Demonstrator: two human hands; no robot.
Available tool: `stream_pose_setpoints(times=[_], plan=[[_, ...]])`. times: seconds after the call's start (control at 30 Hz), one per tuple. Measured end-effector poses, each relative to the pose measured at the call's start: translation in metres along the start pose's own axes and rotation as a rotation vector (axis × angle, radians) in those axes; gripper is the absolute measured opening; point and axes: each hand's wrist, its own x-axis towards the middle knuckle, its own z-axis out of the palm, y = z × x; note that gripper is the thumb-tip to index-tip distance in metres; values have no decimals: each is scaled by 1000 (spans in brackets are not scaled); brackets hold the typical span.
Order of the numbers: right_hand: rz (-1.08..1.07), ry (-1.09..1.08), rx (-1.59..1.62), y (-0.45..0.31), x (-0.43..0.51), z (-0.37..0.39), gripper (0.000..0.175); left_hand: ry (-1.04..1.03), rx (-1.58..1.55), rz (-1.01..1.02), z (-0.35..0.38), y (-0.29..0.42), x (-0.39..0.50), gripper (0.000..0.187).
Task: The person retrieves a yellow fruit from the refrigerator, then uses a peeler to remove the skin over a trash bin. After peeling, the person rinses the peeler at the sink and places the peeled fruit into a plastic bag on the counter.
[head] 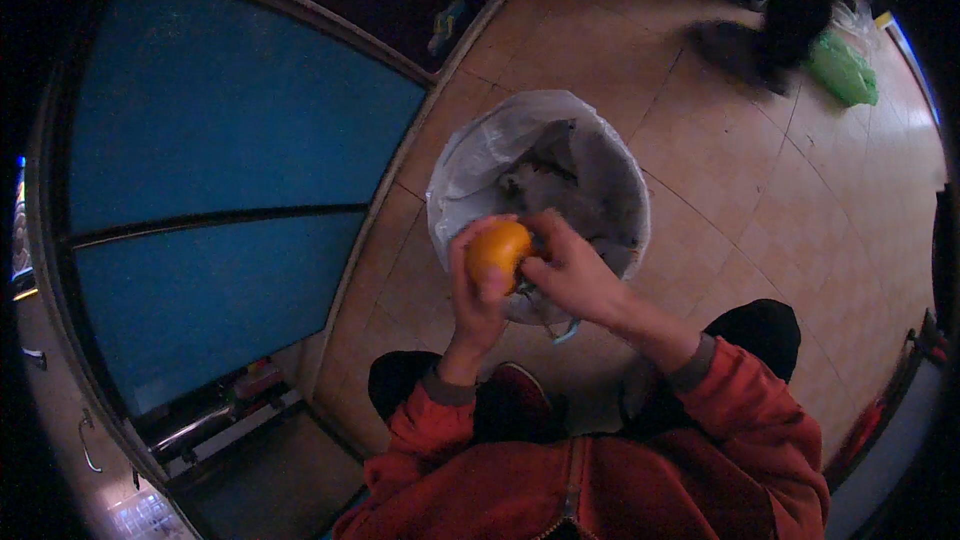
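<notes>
My left hand [475,315] holds a smooth orange-coloured fruit [498,249], with the thumb across its near side. The exact kind of fruit is not clear. From the right, my right hand [574,270] reaches to the fruit's side, thumb and fingers bent close against it. Blur hides whether those fingertips pinch the skin or hold something small. Both hands are above the near part of a round bin [637,187] lined with a whitish plastic bag. Dim, greyish refuse [551,187] lies inside the bin.
Blue cabinet panels [240,105] flank the bin on the left. Tan floor tiles [720,240] surround it. At upper right are a person's dark shoes [731,49], beside a green plastic bag [844,67]. My knee [757,334] is right of the bin.
</notes>
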Motion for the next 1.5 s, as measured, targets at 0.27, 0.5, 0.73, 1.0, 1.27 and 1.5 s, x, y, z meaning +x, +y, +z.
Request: stream_pose_setpoints(times=[0.27,0.5,0.73,1.0,1.27,1.5], plan=[[114,-13,237,-28,-2,-14,24,209,-152,-146,-8,1,7,44],[-34,37,175,-18,3,-5,27,126,59,-73,-8,4,8,45],[-104,10,-19,-14,4,-4,18,88,114,83,-9,1,7,47],[-102,39,-45,-13,3,-6,15,24,329,245,-12,-6,10,50],[-2,99,-69,-16,6,-15,17,148,-67,-57,-10,5,9,47],[-174,262,-319,-22,6,-22,25,18,-450,-388,-13,0,9,45]])
